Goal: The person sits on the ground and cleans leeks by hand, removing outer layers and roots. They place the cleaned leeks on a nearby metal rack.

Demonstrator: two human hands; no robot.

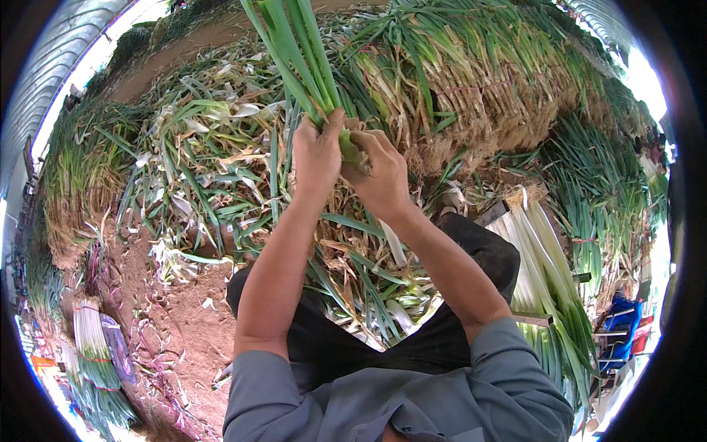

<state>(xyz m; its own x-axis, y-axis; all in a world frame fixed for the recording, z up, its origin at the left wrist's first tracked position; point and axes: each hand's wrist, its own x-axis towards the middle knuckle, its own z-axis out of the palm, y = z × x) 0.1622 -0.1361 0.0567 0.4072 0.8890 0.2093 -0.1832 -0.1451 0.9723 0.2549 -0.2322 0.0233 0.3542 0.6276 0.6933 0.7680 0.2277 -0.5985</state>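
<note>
My left hand is closed round a green onion stalk, whose green leaves fan out away from me. Close beside it on the right, my right hand pinches a loose, pale green piece of leaf at the stalk's side. The stalk's lower end is hidden by my hands. Beneath my forearms spreads a heap of stripped leaves and husks. To my right, peeled long onions with white shafts lie together on a stand.
Tied bundles of unpeeled onions with roots stand beyond my hands. More green bundles are at the far right. At the lower left, tied clean onions rest near bare reddish soil strewn with purple ties. My knees flank the heap.
</note>
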